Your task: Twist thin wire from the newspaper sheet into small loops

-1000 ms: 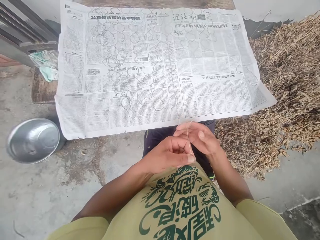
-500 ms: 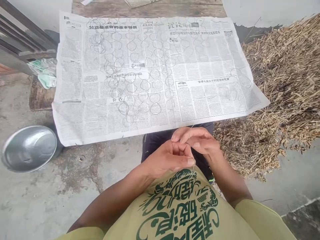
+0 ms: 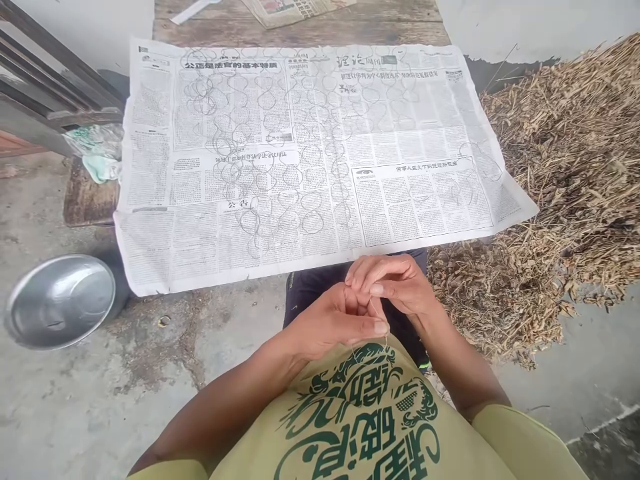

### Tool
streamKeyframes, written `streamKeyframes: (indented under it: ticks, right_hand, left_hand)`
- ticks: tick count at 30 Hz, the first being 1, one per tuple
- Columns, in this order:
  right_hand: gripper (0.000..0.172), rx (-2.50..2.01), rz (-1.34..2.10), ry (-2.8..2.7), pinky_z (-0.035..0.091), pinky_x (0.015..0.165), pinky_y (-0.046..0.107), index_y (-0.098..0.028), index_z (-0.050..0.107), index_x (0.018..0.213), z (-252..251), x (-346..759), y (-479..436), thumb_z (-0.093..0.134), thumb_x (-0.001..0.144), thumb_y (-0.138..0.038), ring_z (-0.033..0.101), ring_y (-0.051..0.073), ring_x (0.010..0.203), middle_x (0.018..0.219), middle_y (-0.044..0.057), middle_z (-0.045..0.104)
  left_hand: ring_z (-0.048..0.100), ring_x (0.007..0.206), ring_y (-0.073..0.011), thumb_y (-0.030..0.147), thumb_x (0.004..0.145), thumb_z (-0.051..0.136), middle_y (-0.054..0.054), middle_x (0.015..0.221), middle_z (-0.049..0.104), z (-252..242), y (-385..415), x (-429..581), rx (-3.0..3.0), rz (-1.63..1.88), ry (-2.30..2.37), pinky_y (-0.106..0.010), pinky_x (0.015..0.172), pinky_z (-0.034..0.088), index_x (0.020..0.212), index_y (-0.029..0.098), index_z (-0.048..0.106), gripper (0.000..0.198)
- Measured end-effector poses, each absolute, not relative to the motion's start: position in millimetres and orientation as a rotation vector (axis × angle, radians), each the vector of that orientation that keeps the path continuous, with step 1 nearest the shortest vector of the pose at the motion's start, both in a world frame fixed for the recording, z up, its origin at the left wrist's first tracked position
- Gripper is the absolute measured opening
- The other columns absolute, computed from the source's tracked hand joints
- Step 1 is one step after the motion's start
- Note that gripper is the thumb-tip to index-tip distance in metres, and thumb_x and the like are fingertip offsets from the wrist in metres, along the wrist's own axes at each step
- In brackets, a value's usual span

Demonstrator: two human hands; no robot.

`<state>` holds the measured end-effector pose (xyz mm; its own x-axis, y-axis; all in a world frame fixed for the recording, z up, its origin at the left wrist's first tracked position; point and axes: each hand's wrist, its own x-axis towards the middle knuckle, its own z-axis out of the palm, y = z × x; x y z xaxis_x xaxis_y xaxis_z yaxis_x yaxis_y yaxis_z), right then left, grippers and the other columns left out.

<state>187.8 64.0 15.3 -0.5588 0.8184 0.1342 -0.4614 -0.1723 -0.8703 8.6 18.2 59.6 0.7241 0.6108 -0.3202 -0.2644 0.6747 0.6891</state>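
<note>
My left hand (image 3: 336,323) is closed in front of my shirt, thumb and forefinger pinching a fine, light thread (image 3: 373,305). A short end of it hangs below the fingertips. Touching the left fingers from above, my right hand (image 3: 397,283) is closed too, its thumb and fingers pinched on the same thread. Just beyond both hands lies a spread newspaper (image 3: 190,257), covered in many thin dark rings and loops. Whether these are drawn or laid on it, I cannot tell.
The newspaper overhangs a wooden table (image 3: 395,27); a folded printed sheet (image 3: 295,10) lies at the back. A metal basin (image 3: 60,303) stands on the floor at left, near a plastic bag (image 3: 97,150). Dry stalks (image 3: 565,180) are heaped at right.
My right thumb has come down against the thread and the left fingers, bringing the hands closer together. The camera view has shifted slightly, so the newspaper sits a little lower.
</note>
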Motion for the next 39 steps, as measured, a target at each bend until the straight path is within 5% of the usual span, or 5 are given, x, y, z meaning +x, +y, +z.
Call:
streamKeyframes:
  ticks: [9, 15, 23, 28, 39]
  right_hand:
    - [0.013, -0.771, 1.507, -1.239, 0.066, 0.093, 0.039, -0.03, 0.089, 0.1, 32, 186, 62, 0.081, 0.099, -0.02, 0.079, 0.02, 0.098, 0.103, 0.003, 0.085]
    - [0.029, -0.821, 1.555, -1.067, 0.067, 0.085, 0.043, -0.028, 0.084, 0.116, 26, 200, 68, 0.067, 0.108, -0.049, 0.079, 0.024, 0.097, 0.107, 0.007, 0.084]
    - [0.052, -0.938, 0.472, -2.111, 0.048, 0.123, 0.066, -0.031, 0.064, 0.154, 67, 229, 71, 0.073, 0.102, -0.027, 0.064, 0.037, 0.141, 0.148, 0.01, 0.072]
    - [0.047, -0.843, 0.278, -2.467, 0.033, 0.133, 0.071, -0.038, 0.067, 0.143, 73, 226, 77, 0.067, 0.105, -0.01, 0.065, 0.031, 0.139, 0.137, 0.003, 0.078]
    - [0.035, -0.729, -0.058, -2.551, 0.061, 0.093, 0.05, -0.02, 0.069, 0.137, 56, 237, 82, 0.061, 0.106, -0.006, 0.067, 0.028, 0.1, 0.104, 0.01, 0.079]
  left_hand:
    - [0.031, 0.047, -0.0045, 0.037, 0.08, 0.095, 0.007, 0.052, 0.048, 62, 13, 16, 0.547, 0.502, 0.621, -0.023, 0.049, 0.02, 0.072, 0.016, 0.068, 0.035]
    - [0.034, 0.051, -0.0056, 0.039, 0.089, 0.087, 0.006, 0.058, 0.05, 67, 22, -1, 0.683, 0.574, 0.728, -0.022, 0.051, 0.024, 0.076, 0.016, 0.068, 0.033]
    - [0.037, 0.055, -0.0084, 0.036, 0.095, 0.075, 0.004, 0.062, 0.051, 75, 25, -5, 1.023, 0.544, 1.047, -0.022, 0.052, 0.027, 0.074, 0.018, 0.063, 0.031]
    - [0.037, 0.054, -0.0084, 0.034, 0.093, 0.077, 0.004, 0.061, 0.052, 72, 31, -3, 1.071, 0.556, 1.072, -0.022, 0.051, 0.027, 0.072, 0.018, 0.067, 0.028]
    - [0.05, 0.059, -0.0104, 0.043, 0.092, 0.087, 0.002, 0.067, 0.062, 58, 31, -24, 0.886, 0.886, 1.084, -0.024, 0.06, 0.042, 0.115, 0.02, 0.084, 0.032]
